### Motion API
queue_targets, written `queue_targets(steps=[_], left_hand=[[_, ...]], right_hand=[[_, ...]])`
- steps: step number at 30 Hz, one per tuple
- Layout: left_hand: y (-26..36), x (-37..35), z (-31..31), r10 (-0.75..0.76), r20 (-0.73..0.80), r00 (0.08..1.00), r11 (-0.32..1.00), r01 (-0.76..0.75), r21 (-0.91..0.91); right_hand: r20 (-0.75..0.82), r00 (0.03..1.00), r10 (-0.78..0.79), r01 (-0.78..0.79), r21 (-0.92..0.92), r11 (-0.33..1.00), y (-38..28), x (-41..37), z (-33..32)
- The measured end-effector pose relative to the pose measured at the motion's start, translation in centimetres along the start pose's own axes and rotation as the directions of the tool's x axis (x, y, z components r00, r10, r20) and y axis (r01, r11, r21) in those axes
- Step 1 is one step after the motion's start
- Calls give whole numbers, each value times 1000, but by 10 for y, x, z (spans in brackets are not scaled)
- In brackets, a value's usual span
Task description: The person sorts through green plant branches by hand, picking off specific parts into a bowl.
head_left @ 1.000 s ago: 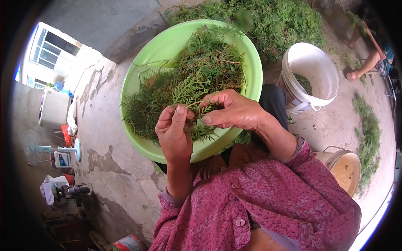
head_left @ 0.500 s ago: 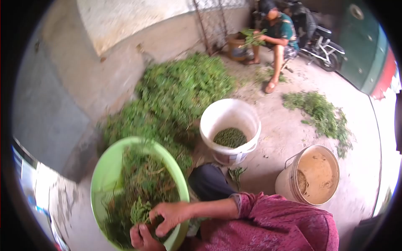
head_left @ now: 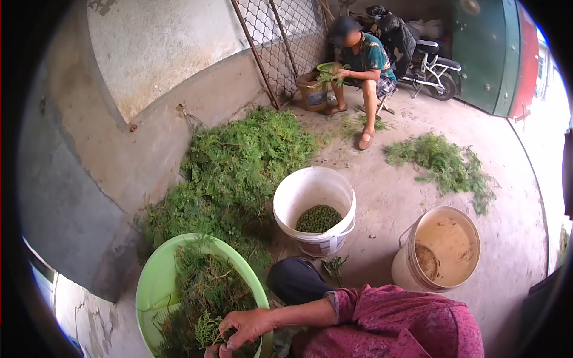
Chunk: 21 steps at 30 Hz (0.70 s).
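Note:
A flat, feathery green sprig [head_left: 206, 330], like arborvitae, stands out from between my two hands over the light green basin [head_left: 143, 286]. My right hand [head_left: 246, 327] reaches in from the pink sleeve, thumb and fingers pinched at the sprig's base. Just below it, my left hand [head_left: 218, 351] is cut off by the bottom edge; its closed fingertips meet the same stem. Cut greenery [head_left: 209, 280] fills much of the basin beneath them. To the upper right, a white bucket [head_left: 292, 197] contains many small green cone-like pieces [head_left: 319, 219].
A large heap of green branches [head_left: 245, 149] lies along the wall. A beige bucket [head_left: 406, 262] stands at right, near a smaller branch pile [head_left: 439, 158]. At the back, a seated person [head_left: 367, 56] handles greenery beside a brown bucket [head_left: 311, 92] and a parked scooter [head_left: 439, 80].
The view has tilted upward, so my hands sit lower in the picture and less of my left hand shows. Both hands stay together at the sprig. The seated person's hands have lowered slightly.

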<state>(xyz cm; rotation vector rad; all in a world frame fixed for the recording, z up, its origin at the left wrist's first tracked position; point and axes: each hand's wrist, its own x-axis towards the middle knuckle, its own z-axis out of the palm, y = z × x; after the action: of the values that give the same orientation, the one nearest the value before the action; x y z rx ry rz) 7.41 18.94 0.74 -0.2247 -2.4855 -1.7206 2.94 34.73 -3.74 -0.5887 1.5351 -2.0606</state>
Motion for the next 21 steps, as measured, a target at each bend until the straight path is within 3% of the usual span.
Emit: queue_targets(steps=[4,6,10,12,13,15,16,19,21], left_hand=[[7,-1,-5,51,64,997,998,-53,30],[7,-1,-4,152,9,988,978,-152,141],[6,0,-5,176,-3,984,973,-174,152],[-3,-1,-11,139,59,988,984,-145,101],[-6,-1,-13,140,59,988,984,-145,101],[-9,-1,-16,85,180,980,991,-64,-116],[-9,-2,-14,84,180,980,991,-64,-115],[0,-4,-7,39,64,997,999,-38,-28],[7,-4,-9,-28,-12,1000,994,27,-105]], right_hand=[[-34,999,9,-11,-64,998,6,1,2],[-137,990,26,-44,-131,990,8,0,4],[-153,988,-30,6,-157,988,6,-1,4],[-2,1000,-12,12,-152,988,3,1,0],[-3,1000,-13,12,-153,988,3,1,-1],[56,998,-32,26,102,994,4,0,-2],[56,998,-32,26,103,994,4,0,0],[-20,993,-116,116,-32,993,-5,-4,6],[-46,992,-121,87,-453,887,-8,-4,4]])
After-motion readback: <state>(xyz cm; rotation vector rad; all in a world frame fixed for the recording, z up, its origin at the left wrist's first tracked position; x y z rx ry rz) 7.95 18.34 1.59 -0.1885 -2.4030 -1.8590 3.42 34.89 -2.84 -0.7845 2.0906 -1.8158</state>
